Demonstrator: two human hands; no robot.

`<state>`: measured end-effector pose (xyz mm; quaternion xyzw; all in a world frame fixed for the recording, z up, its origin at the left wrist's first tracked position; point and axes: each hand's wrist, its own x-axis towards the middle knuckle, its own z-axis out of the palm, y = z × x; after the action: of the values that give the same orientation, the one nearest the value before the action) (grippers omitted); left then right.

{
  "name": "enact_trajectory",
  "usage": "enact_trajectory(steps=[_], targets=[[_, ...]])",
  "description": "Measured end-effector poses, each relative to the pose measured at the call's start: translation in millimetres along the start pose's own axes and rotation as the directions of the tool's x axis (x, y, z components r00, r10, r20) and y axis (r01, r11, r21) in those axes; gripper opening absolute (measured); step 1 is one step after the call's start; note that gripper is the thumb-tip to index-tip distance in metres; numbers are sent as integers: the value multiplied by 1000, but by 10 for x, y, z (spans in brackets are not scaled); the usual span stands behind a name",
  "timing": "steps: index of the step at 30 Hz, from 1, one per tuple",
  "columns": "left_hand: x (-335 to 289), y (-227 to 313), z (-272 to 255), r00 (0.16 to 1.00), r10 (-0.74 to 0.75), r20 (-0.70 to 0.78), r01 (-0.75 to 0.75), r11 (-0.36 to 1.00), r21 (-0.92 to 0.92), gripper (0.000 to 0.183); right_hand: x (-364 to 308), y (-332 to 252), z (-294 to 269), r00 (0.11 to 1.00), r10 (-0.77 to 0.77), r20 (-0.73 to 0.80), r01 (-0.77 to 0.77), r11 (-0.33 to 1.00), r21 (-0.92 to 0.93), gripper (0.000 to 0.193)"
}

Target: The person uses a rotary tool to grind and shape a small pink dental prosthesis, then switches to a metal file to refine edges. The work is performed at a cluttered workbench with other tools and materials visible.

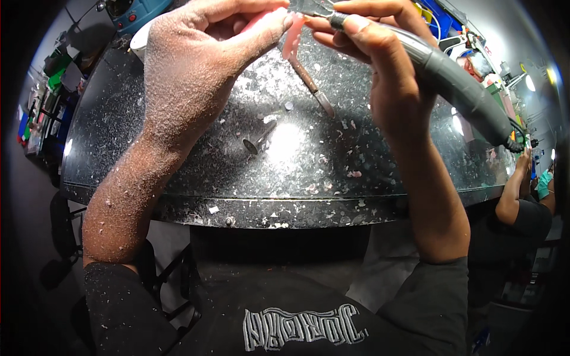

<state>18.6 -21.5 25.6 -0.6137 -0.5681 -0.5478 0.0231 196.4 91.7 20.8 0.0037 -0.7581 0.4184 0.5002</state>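
Near the top edge, my left hand [190, 74], coated in pale dust, pinches a pink denture [291, 43] between thumb and fingers. Part of the denture is hidden by those fingers. My right hand [392, 65] is closed around a grey rotary handpiece [460, 86], gripped like a pen, with its tip at the denture; whether the tip touches cannot be made out. Below the denture, a knife with a wooden handle [307, 78] lies on the dark bench [196, 172]. A small disc-headed tool [252, 146] rests nearer to me.
White and pink shavings are scattered over the bench. A blue device [139, 15] stands at the far left, beside a white rounded container [140, 40]. Assorted items crowd the right side. A co-worker's arm [512, 193] shows at the right edge.
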Motion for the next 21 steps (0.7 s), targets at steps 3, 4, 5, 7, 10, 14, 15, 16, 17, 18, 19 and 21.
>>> enact_trajectory(steps=[3, 4, 5, 7, 10, 14, 15, 16, 17, 18, 19, 21], targets=[[28, -28, 10, 999, -46, 8, 47, 968, -248, 21, -22, -35, 88, 999, -11, -39, 12, 1000, 12, 24], [35, -41, 15, 999, -40, 0, 39, 959, -282, 21, -22, -28, 88, 999, 1, -48, 0, 999, 35, 24], [37, -49, 19, 1000, -5, -23, -1, 970, -242, 20, -24, -22, 90, 998, 16, -58, -13, 998, 60, 24], [38, -37, 3, 997, 56, -45, -62, 987, -148, 20, -12, -8, 70, 997, 51, -54, -43, 991, 128, 24], [44, -15, -18, 993, 114, -40, -116, 993, -37, 20, 0, -45, 59, 992, 109, -57, -104, 990, 90, 24], [52, 4, -25, 994, 104, -35, -105, 993, -46, 20, 13, 148, -33, 1000, 8, 26, -10, 997, 83, 23], [62, 46, 3, 994, 107, -38, -108, 994, -32, 19, 33, 487, -252, 991, -89, 102, 82, 994, 69, 22], [53, 70, 14, 994, 102, -44, -102, 995, -7, 19, 30, 507, -248, 989, -106, 107, 99, 993, 70, 22], [34, 142, 44, 992, 111, -60, -108, 992, 61, 19, 29, 526, -246, 986, -123, 111, 115, 991, 70, 22], [19, 121, 39, 991, 117, -69, -111, 990, 85, 19, 1, 228, -34, 997, -61, 42, 57, 995, 76, 21], [21, 130, 49, 988, 132, -74, -124, 987, 98, 19, -10, 126, 6, 999, -34, 4, 33, 997, 70, 21], [31, 52, 20, 985, 155, -72, -150, 986, 71, 19, -14, 39, 59, 999, -11, -30, 13, 998, 69, 21]])
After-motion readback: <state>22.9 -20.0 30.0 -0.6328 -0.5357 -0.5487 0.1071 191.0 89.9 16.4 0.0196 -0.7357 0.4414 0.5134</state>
